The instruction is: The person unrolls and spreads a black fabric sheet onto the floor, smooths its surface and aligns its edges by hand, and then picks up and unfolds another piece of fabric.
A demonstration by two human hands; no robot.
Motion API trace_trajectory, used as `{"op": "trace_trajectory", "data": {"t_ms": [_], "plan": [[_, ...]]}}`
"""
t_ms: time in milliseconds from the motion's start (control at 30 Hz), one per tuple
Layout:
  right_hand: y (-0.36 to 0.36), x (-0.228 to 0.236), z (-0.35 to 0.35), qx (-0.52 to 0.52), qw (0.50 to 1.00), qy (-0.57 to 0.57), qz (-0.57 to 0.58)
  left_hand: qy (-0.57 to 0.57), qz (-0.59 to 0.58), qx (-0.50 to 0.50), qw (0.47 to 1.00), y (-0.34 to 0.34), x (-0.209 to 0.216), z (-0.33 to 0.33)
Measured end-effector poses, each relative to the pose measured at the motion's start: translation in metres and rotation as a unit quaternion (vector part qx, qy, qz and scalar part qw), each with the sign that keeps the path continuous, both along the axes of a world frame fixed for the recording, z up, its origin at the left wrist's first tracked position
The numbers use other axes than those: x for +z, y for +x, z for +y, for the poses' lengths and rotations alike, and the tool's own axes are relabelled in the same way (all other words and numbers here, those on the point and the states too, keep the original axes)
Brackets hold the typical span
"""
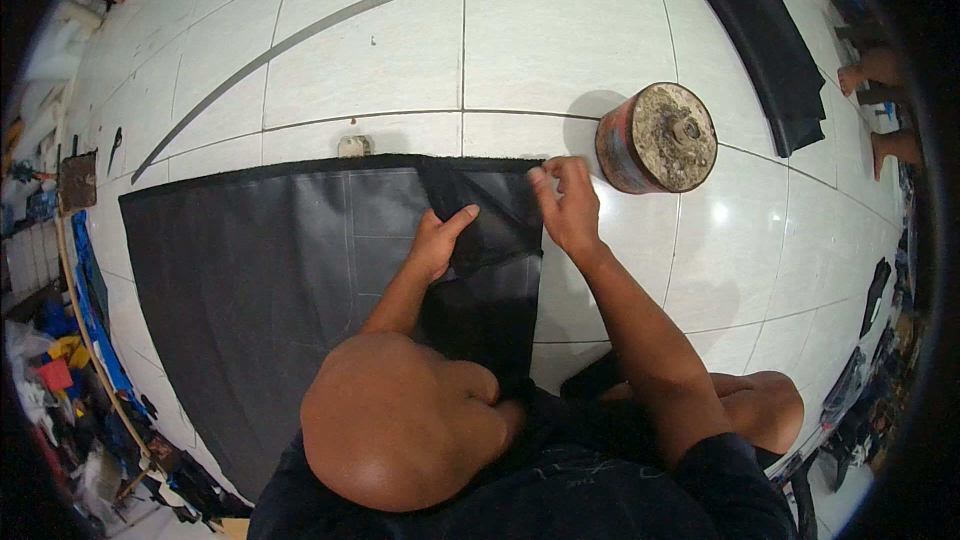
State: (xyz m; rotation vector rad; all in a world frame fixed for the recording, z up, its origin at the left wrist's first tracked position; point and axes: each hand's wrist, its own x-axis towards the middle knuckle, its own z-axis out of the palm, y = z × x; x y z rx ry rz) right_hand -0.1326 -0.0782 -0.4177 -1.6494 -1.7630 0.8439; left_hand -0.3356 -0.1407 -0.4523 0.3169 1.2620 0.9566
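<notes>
A large sheet of black material (230, 280), smooth like leatherette and faintly marked with pale lines, lies spread on the tiled floor in front of me. Its far right part is turned over, showing a dull, fabric-like flap (500, 215). My left hand (437, 243) is closed on this loose flap, thumb on top. At the sheet's far right corner, my right hand (568, 205) pinches the edge between thumb and fingers. Just right of that hand stands a round tin (622, 145) with a crusted, pale top and a knob in its middle.
A long grey metal strip (270, 55) lies beyond the sheet. A small whitish block (354, 146) rests by its far edge. Folded black material (755, 40) lies at the far right, near another person's feet (880, 150). Mixed clutter (65, 360) lines the left side.
</notes>
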Motion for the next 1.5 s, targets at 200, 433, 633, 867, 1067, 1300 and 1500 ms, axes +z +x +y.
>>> {"op": "trace_trajectory", "data": {"t_ms": [200,433,633,867,1067,1300,1500], "plan": [[-0.002,-0.008,-0.011,0.228,0.97,-0.086,0.007,0.007,-0.015,-0.023,1.0,-0.003,-0.003,0.001],[-0.003,-0.022,-0.011,0.124,0.982,-0.142,0.014,0.014,-0.035,-0.004,0.999,-0.001,0.002,0.0],[-0.006,-0.004,-0.009,-0.04,0.995,0.087,0.002,-0.006,-0.009,-0.011,1.0,-0.003,-0.008,-0.001],[-0.006,-0.01,-0.012,0.219,0.973,-0.036,-0.066,-0.002,-0.007,-0.015,1.0,-0.002,0.0,-0.001],[-0.002,-0.02,-0.011,0.097,0.978,-0.186,0.014,0.009,-0.029,0.004,1.0,0.0,0.005,0.002],[-0.008,0.008,-0.006,0.152,0.987,-0.031,-0.03,0.0,-0.02,-0.012,1.0,-0.008,-0.006,-0.003],[-0.006,-0.015,-0.017,0.178,0.983,-0.051,0.0,-0.007,-0.031,-0.017,0.999,-0.002,-0.001,0.001]]}}
